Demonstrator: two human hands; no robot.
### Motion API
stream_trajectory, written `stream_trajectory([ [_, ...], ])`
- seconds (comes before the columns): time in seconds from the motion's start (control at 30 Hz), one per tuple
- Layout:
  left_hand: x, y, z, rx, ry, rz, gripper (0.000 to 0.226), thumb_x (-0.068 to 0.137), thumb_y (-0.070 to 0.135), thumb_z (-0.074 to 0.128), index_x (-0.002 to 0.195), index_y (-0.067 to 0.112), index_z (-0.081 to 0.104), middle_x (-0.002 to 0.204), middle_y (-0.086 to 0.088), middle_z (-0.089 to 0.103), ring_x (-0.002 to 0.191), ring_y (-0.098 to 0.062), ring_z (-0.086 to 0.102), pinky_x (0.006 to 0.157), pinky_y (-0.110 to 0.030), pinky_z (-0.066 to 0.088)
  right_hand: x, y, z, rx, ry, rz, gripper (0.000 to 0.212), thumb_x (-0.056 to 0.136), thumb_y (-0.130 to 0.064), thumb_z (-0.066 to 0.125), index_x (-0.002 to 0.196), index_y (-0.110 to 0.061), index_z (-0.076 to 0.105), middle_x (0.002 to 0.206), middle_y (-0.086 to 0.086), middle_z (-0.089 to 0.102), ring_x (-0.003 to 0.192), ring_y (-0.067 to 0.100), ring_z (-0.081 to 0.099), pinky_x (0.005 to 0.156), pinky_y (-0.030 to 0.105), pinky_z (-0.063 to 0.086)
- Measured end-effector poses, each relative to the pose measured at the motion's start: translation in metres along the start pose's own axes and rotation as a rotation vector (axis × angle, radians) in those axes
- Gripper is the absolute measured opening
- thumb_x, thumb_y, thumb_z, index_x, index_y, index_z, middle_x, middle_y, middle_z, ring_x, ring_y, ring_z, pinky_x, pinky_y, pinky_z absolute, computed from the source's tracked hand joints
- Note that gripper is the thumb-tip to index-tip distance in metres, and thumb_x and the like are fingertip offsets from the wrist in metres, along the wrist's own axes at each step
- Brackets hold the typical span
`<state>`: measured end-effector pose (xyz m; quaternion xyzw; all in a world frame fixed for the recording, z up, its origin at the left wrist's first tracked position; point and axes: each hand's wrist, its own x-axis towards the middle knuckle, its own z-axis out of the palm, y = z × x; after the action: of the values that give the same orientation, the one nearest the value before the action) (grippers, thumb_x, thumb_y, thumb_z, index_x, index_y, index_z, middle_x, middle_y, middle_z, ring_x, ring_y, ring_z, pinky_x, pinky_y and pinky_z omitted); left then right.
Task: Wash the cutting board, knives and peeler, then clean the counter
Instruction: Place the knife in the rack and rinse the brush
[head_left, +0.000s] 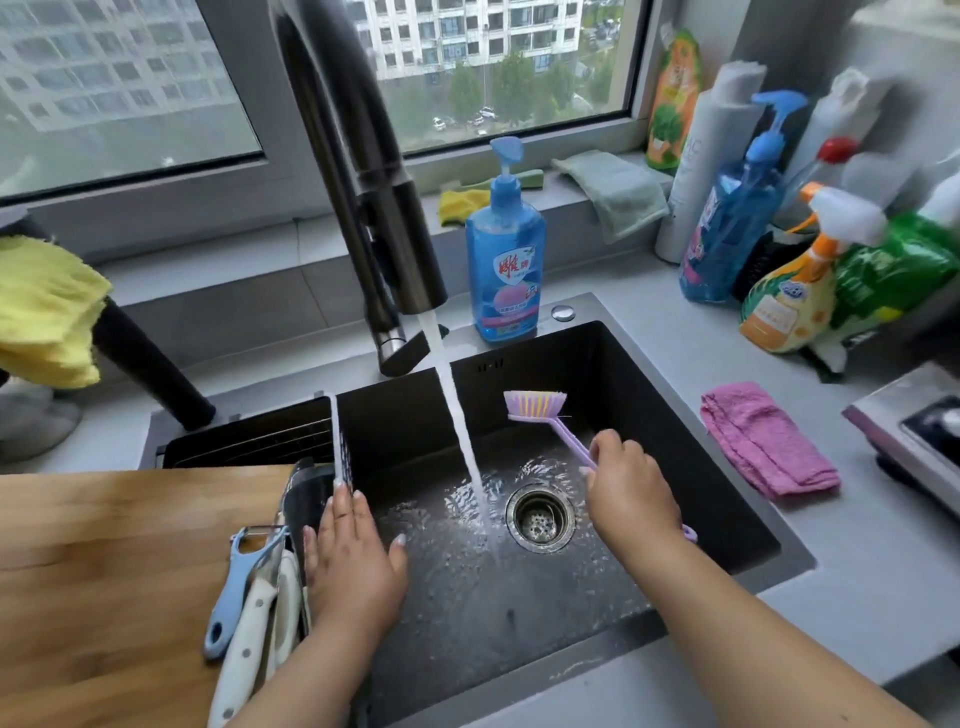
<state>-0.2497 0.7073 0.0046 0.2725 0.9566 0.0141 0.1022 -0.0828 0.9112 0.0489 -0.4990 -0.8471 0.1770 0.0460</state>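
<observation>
The right hand (631, 493) is clamped around the handle of the lilac long-handled dish brush (550, 418), bristles raised above the black sink (727, 519). The left hand (350, 556) lies flat with fingers straight at the sink's left edge, holding nothing. The hands are well apart, with the tap's water stream (462, 441) falling between them.

The wooden cutting board (104, 571) rests on the counter (857, 597) at near left. On its right edge lie the blue-handled peeler (234, 592) and 2 white-handled knives (254, 629), just beside the left hand.

Risk: the knife blades are partly hidden, so a blind reach could probably cut a finger. Wet handles may slip.
</observation>
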Motion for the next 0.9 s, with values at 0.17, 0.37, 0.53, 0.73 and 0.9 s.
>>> stream_trajectory([
  [0.17, 0.0, 0.003, 0.0, -0.033, 0.015, -0.008, 0.074, 0.098, 0.049, 0.03, 0.154, 0.01, 0.0, 0.161, -0.006, -0.017, 0.149, -0.022, -0.004, 0.121, -0.037, -0.003, 0.045, 0.033, -0.025, 0.018, 0.164, 0.084, 0.023, 0.098, -0.022, 0.048, 0.108, -0.005, 0.06, 0.105, 0.017, 0.052, 0.098, 0.036, 0.051, 0.072, 0.037, 0.042],
  [0.37, 0.001, 0.005, -0.001, -0.017, 0.021, -0.022, 0.074, 0.098, 0.048, 0.033, 0.154, 0.011, 0.004, 0.161, -0.006, -0.013, 0.149, -0.023, 0.002, 0.12, -0.036, 0.0, 0.095, 0.072, -0.058, -0.019, 0.307, 0.258, 0.026, 0.097, -0.017, 0.05, 0.113, 0.001, 0.06, 0.119, 0.022, 0.052, 0.112, 0.039, 0.045, 0.09, 0.043, 0.041],
  [0.53, 0.002, 0.006, -0.002, -0.037, -0.009, -0.034, 0.074, 0.098, 0.048, 0.032, 0.154, 0.012, 0.001, 0.161, -0.007, -0.016, 0.149, -0.026, 0.003, 0.12, -0.035, 0.003, 0.117, 0.089, -0.057, -0.108, 0.257, 0.357, 0.029, 0.098, -0.015, 0.046, 0.122, -0.001, 0.055, 0.128, 0.019, 0.047, 0.12, 0.037, 0.04, 0.095, 0.045, 0.037],
  [0.73, 0.001, 0.007, -0.003, -0.054, -0.034, -0.042, 0.074, 0.098, 0.047, 0.035, 0.154, 0.011, 0.002, 0.16, -0.007, -0.019, 0.148, -0.027, 0.006, 0.12, -0.036, 0.011, 0.122, 0.095, -0.051, -0.262, 0.195, 0.384, 0.03, 0.093, -0.011, 0.045, 0.119, -0.006, 0.059, 0.123, 0.016, 0.05, 0.117, 0.032, 0.041, 0.094, 0.039, 0.033],
  [0.9, 0.001, 0.009, -0.007, -0.059, -0.051, -0.036, 0.074, 0.098, 0.046, 0.036, 0.154, 0.011, 0.003, 0.16, -0.007, -0.018, 0.148, -0.026, 0.008, 0.119, -0.036, 0.015, 0.112, 0.048, -0.047, -0.141, 0.389, 0.126, 0.036, 0.092, -0.023, 0.054, 0.123, -0.005, 0.055, 0.125, 0.02, 0.053, 0.116, 0.035, 0.043, 0.095, 0.042, 0.033],
])
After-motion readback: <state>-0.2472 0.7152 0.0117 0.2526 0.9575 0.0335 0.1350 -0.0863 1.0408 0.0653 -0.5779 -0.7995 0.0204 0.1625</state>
